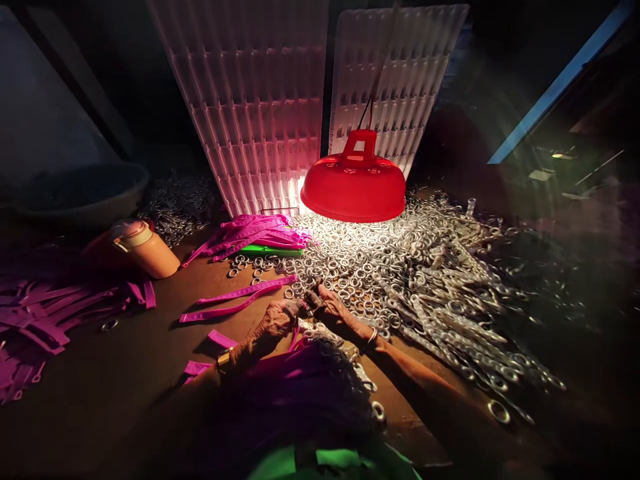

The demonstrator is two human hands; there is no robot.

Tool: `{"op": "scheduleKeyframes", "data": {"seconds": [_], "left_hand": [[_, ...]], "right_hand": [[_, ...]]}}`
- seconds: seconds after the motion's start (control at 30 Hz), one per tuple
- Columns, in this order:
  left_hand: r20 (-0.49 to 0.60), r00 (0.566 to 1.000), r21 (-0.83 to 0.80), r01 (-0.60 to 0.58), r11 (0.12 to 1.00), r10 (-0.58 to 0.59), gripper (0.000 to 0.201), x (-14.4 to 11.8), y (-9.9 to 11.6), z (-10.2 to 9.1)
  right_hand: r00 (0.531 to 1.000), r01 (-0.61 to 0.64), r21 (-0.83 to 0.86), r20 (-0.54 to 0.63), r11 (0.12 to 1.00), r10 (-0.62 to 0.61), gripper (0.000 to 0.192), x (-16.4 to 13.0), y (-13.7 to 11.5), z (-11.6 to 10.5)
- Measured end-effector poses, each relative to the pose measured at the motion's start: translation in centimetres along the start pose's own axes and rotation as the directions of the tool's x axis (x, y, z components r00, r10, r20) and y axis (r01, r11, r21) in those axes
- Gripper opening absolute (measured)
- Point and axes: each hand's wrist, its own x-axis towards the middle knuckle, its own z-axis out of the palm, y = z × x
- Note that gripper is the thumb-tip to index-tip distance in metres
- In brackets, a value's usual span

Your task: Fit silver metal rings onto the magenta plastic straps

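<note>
My left hand (278,320) and my right hand (336,312) meet over the front edge of a heap of silvery metal rings (345,257). Dark wrapping covers some of the fingertips on both. Closed fingers of the left hand grip a pink strap (295,335), whose end hangs below them. The right hand's fingers are pinched together right beside it; what they hold is too small to make out. Two loose pink straps (235,303) lie left of the hands. Below them, a pile of purple-pink straps with ring ends (320,373) rests close to my body.
A red lamp (354,187) hangs low over the rings. Behind it stand ribbed translucent panels (260,113). An orange flask (153,250), a pink strap bundle (250,235) and more straps (45,313) are leftward. Silvery ringed strips (450,327) spread rightward. A basin (85,193) stands back left.
</note>
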Motion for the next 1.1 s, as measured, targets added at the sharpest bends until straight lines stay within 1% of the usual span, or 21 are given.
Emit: {"op": "scheduleKeyframes", "data": {"seconds": [0.07, 0.13, 0.23, 0.3, 0.4, 0.47, 0.57, 0.63, 0.7, 0.77, 0.87, 0.93, 1.07, 1.1], "left_hand": [[0.044, 0.999, -0.017, 0.033, 0.999, -0.032, 0.044, -0.5, 0.7, -0.8], [0.136, 0.988, -0.007, 0.075, 0.997, -0.073, 0.046, -1.4, 1.7, -1.4], [0.276, 0.946, 0.075, 0.154, 0.985, -0.169, 0.043, -3.0, 3.2, -1.6], [0.321, 0.919, 0.139, 0.195, 0.971, -0.23, 0.042, -4.2, 3.7, -1.2], [0.362, 0.901, 0.183, 0.181, 0.966, -0.237, 0.044, -5.9, 3.6, -0.1], [0.385, 0.891, 0.17, 0.186, 0.968, -0.239, 0.046, -7.1, 3.2, 0.7], [0.371, 0.901, 0.104, 0.198, 0.975, -0.223, 0.042, -8.6, 2.8, 1.5], [0.339, 0.916, 0.027, 0.217, 0.976, -0.213, 0.039, -9.3, 2.5, 1.9], [0.325, 0.913, -0.053, 0.276, 0.96, -0.245, 0.035, -9.7, 2.4, 2.2], [0.328, 0.9, -0.118, 0.342, 0.932, -0.288, 0.032, -9.9, 2.2, 2.4], [0.358, 0.876, -0.172, 0.403, 0.899, -0.325, 0.033, -9.8, 1.8, 2.4], [0.37, 0.875, -0.152, 0.387, 0.909, -0.311, 0.035, -9.6, 1.3, 2.2], [0.385, 0.901, -0.108, 0.26, 0.959, -0.201, 0.04, -8.7, 0.3, 1.6], [0.381, 0.906, -0.072, 0.227, 0.971, -0.184, 0.041, -8.4, 0.1, 1.4]], "right_hand": [[0.994, 0.066, -0.04, 0.092, 0.997, -0.063, 0.019, -0.7, -1.8, -0.8], [0.982, 0.058, -0.06, 0.185, 0.996, -0.046, 0.021, -2.0, -3.6, -1.2], [0.962, 0.041, -0.127, 0.272, 0.991, -0.005, 0.023, -4.7, -6.0, -1.3], [0.963, 0.012, -0.178, 0.268, 0.984, 0.037, 0.022, -6.6, -7.1, -1.1], [0.972, -0.007, -0.217, 0.227, 0.976, 0.058, 0.022, -9.2, -7.9, -0.5], [0.977, -0.026, -0.197, 0.203, 0.98, 0.066, 0.025, -10.5, -7.9, -0.1], [0.971, -0.132, -0.121, 0.184, 0.984, 0.153, 0.029, -11.8, -7.5, 0.5], [0.959, -0.203, -0.055, 0.188, 0.978, 0.21, 0.03, -12.2, -7.2, 0.8], [0.951, -0.231, 0.0, 0.21, 0.973, 0.226, 0.032, -12.2, -7.1, 1.1], [0.948, -0.225, 0.018, 0.236, 0.974, 0.215, 0.035, -12.1, -7.2, 1.2], [0.935, -0.193, -0.018, 0.299, 0.981, 0.189, 0.039, -11.5, -7.8, 1.2], [0.927, -0.176, -0.059, 0.327, 0.983, 0.186, 0.034, -11.0, -8.4, 1.0], [0.904, -0.136, -0.23, 0.37, 0.964, 0.216, 0.02, -9.4, -9.3, 0.0], [0.896, -0.126, -0.267, 0.384, 0.956, 0.225, 0.018, -9.1, -9.4, -0.4]]}}
